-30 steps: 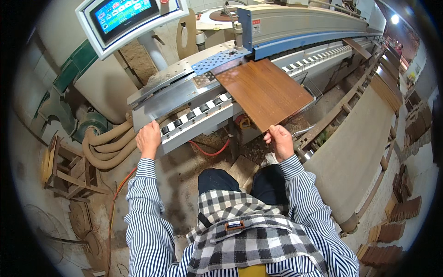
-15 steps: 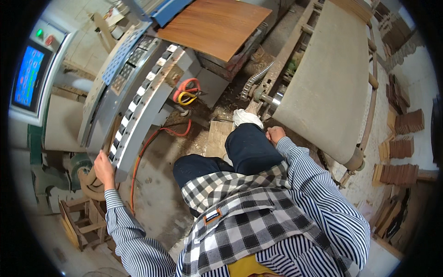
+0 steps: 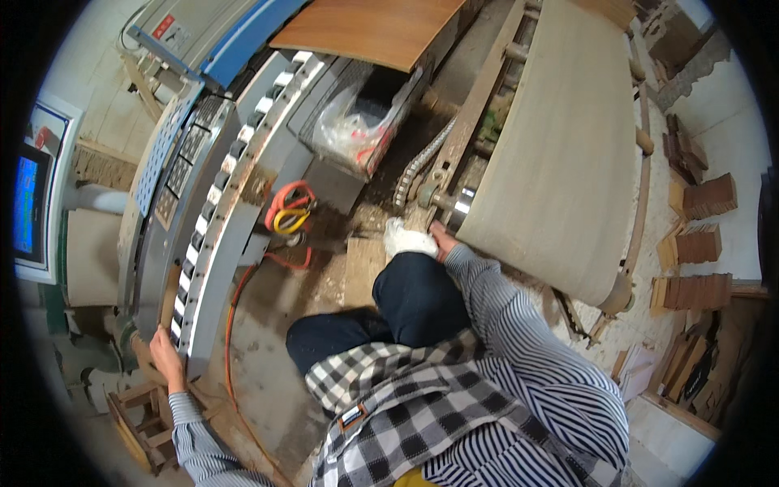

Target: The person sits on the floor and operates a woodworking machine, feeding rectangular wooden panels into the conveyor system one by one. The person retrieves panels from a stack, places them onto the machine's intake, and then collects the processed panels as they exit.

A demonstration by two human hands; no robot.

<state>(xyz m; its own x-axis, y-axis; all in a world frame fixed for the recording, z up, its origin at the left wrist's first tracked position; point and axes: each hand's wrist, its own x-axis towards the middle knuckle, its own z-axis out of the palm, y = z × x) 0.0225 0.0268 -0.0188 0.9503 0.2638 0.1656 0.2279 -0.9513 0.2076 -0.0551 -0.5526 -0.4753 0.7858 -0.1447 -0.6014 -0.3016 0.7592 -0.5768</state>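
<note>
My left hand is closed at the near end of a narrow brown wood strip, beside the roller rail of a grey machine. The strip lies along the machine's inner side, next to black and white rollers. My right hand is by the lower left corner of a wide belt conveyor, beyond my raised knee. Its fingers are partly hidden, so what they touch is unclear. Just left of it is a crumpled-looking white thing.
Red- and yellow-handled tools hang on the machine's side. An orange hose runs along the floor. A wood-grain panel lies at the far end. Stacks of brown boards stand right; a small wooden stool is lower left.
The view has shifted. My left hand is lower in the picture, with the brown strip showing above it. My right hand has moved forward, closer beside the white thing and the conveyor's corner.
</note>
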